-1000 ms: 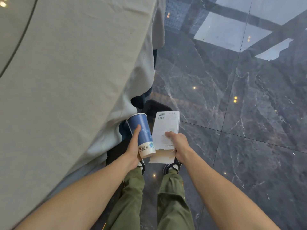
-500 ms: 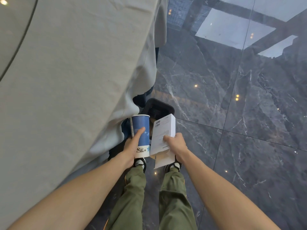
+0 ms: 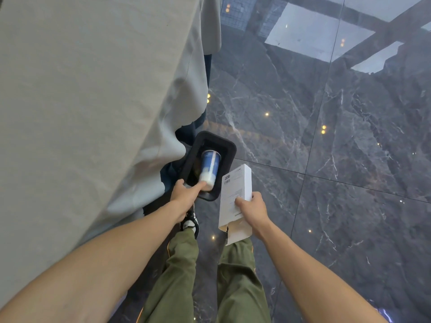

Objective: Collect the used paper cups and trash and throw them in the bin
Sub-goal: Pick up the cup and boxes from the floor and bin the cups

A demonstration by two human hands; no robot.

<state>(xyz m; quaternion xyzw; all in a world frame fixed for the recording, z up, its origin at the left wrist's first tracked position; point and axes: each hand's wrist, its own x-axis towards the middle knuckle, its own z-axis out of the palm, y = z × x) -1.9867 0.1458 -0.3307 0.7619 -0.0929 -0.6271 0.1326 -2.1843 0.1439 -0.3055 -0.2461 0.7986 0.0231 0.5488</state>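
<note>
A black rectangular bin (image 3: 230, 148) stands on the floor beside the table's edge. Inside its opening lies a blue and white paper cup (image 3: 210, 164), blurred, with its white base towards me. My left hand (image 3: 185, 194) hovers at the bin's near rim, fingers stretched out, the forefinger at the cup's base and no grip around it. To the right of the bin, my right hand (image 3: 253, 207) holds a flat white cardboard box (image 3: 236, 183) by its middle. The box's lower flap hangs open.
A table under a pale grey cloth (image 3: 93, 101) fills the left side, its hem hanging close to the bin. Dark glossy marble floor (image 3: 338, 159) spreads to the right. My legs in olive trousers (image 3: 182, 271) and a shoe (image 3: 191, 223) are below the hands.
My left hand carried the cup forward over the bin and let it go; the cup now lies in the bin's opening. My right hand has moved the box slightly to the right.
</note>
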